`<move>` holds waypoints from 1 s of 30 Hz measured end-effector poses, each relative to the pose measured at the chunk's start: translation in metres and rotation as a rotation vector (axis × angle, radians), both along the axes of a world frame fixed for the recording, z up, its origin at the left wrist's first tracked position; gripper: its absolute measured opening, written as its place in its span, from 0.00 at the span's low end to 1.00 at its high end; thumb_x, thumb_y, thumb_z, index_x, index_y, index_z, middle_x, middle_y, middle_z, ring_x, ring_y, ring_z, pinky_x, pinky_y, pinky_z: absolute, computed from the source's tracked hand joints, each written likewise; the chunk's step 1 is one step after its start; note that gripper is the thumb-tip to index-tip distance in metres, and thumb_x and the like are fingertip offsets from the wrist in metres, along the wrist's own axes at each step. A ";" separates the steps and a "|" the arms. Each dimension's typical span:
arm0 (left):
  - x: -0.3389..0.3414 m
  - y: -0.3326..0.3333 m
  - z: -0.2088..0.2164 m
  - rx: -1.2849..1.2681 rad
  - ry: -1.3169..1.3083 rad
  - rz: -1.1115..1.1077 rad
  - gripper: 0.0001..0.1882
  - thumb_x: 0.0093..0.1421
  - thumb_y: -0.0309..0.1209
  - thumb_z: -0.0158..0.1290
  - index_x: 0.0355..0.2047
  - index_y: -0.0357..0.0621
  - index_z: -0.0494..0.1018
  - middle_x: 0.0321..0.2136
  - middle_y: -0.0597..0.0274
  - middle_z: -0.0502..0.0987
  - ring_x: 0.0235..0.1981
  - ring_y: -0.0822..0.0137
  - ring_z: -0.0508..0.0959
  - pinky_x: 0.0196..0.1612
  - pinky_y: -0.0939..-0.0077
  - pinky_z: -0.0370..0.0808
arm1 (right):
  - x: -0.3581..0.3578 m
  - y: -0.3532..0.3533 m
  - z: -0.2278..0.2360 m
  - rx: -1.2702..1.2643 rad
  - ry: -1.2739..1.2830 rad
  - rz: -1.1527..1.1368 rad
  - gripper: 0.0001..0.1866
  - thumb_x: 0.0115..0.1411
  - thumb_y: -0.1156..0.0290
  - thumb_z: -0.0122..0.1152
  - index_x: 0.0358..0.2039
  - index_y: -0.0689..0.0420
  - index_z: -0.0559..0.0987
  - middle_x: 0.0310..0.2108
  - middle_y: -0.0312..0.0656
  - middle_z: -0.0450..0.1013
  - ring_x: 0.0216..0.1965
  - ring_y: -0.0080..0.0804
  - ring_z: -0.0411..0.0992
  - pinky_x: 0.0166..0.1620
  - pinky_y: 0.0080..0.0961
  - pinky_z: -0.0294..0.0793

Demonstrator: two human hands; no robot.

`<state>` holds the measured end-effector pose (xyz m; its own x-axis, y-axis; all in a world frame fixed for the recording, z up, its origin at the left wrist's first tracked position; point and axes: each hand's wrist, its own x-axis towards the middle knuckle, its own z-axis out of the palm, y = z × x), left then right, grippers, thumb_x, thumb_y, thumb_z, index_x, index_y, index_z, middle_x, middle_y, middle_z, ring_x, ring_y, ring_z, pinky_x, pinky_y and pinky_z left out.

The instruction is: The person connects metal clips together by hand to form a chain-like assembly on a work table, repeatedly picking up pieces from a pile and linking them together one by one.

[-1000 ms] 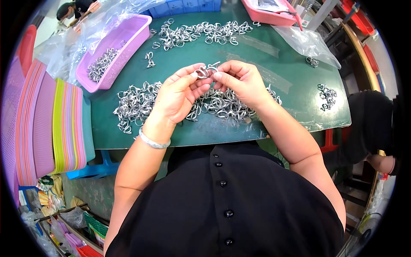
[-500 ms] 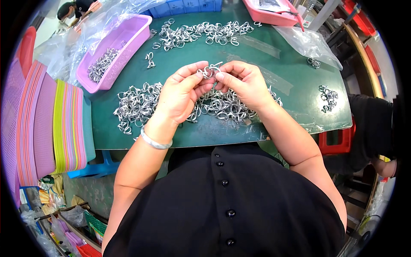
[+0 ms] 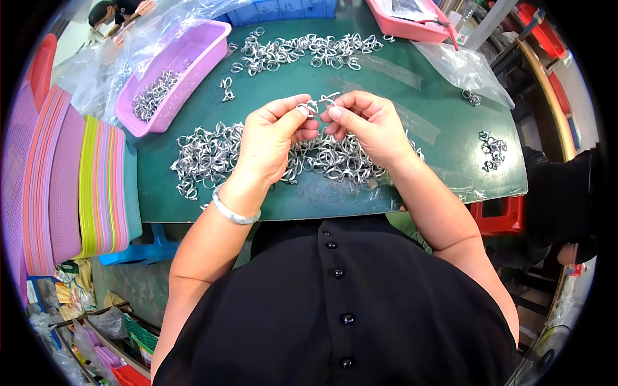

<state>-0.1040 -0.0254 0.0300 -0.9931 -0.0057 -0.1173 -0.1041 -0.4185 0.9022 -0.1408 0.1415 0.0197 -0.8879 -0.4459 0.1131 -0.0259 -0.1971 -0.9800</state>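
Over the green table, my left hand [image 3: 275, 134] pinches a silvery metal ring [image 3: 310, 109] between thumb and fingertips. Close beside it, my right hand [image 3: 370, 127] holds another bent metal ring [image 3: 329, 99] in its pinch. A narrow gap lies between the two sets of fingertips. Below and partly behind the hands spreads a pile of similar rings [image 3: 209, 154], some hidden by the hands. Farther off is a second pile of rings [image 3: 302, 51], with a few loose rings [image 3: 226, 89] to its left.
A purple basket [image 3: 196, 71] with some rings stands at the far left. Nested coloured baskets [image 3: 103, 186] are at the left edge. A blue crate [image 3: 277, 10], a pink tray [image 3: 399, 27] and a plastic bag [image 3: 463, 67] sit at the back. Dark rings [image 3: 492, 151] lie right.
My fingertips have drawn slightly apart. The rings, close together between both hands before, now show a gap, one in each hand.
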 end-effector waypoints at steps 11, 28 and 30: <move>0.000 0.012 0.004 -0.205 0.117 0.031 0.12 0.54 0.23 0.48 0.38 0.30 0.69 0.27 0.59 0.74 0.25 0.73 0.74 0.28 0.83 0.73 | 0.000 0.002 0.003 -0.065 -0.016 -0.015 0.07 0.53 0.73 0.54 0.30 0.64 0.73 0.25 0.37 0.71 0.24 0.19 0.69 0.27 0.14 0.68; -0.005 0.022 0.003 -0.282 0.159 0.027 0.11 0.53 0.23 0.50 0.37 0.33 0.70 0.27 0.61 0.75 0.23 0.76 0.72 0.27 0.86 0.71 | -0.005 0.010 0.002 -0.091 -0.031 0.000 0.06 0.55 0.74 0.51 0.29 0.64 0.72 0.24 0.38 0.71 0.23 0.20 0.69 0.28 0.15 0.69; -0.004 0.023 0.003 -0.306 0.171 0.029 0.10 0.53 0.23 0.50 0.37 0.33 0.70 0.27 0.61 0.75 0.23 0.76 0.72 0.27 0.86 0.71 | -0.005 0.011 0.002 -0.107 -0.056 0.018 0.06 0.55 0.74 0.51 0.30 0.64 0.72 0.25 0.40 0.71 0.24 0.21 0.70 0.28 0.15 0.69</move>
